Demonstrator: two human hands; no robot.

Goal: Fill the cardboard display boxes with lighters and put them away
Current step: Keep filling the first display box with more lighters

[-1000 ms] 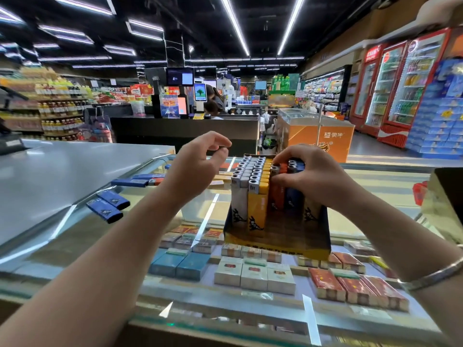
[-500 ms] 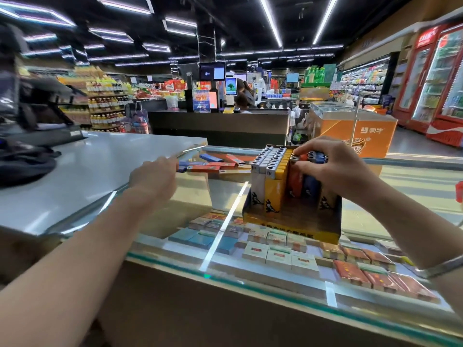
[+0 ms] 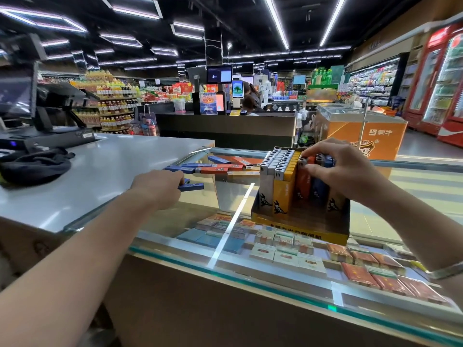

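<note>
The cardboard display box (image 3: pixel 300 222) stands on the glass counter (image 3: pixel 250 279), holding upright lighters (image 3: pixel 280 176). My right hand (image 3: pixel 343 171) pinches an orange lighter (image 3: pixel 304 180) standing in it. Left of the box, my left hand (image 3: pixel 160 185) grips a blue lighter (image 3: pixel 191 187), near the loose lighters (image 3: pixel 218 167).

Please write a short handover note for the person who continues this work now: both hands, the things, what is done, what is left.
Left hand: grips a loose blue plastic lighter at the grey counter's edge.
Right hand: fingers curled on the upright lighters in the yellow cardboard display box on the glass case.
Done: white, yellow rows stand in the box.
Left: box the flat blue, red and yellow lighters, store the box.
</note>
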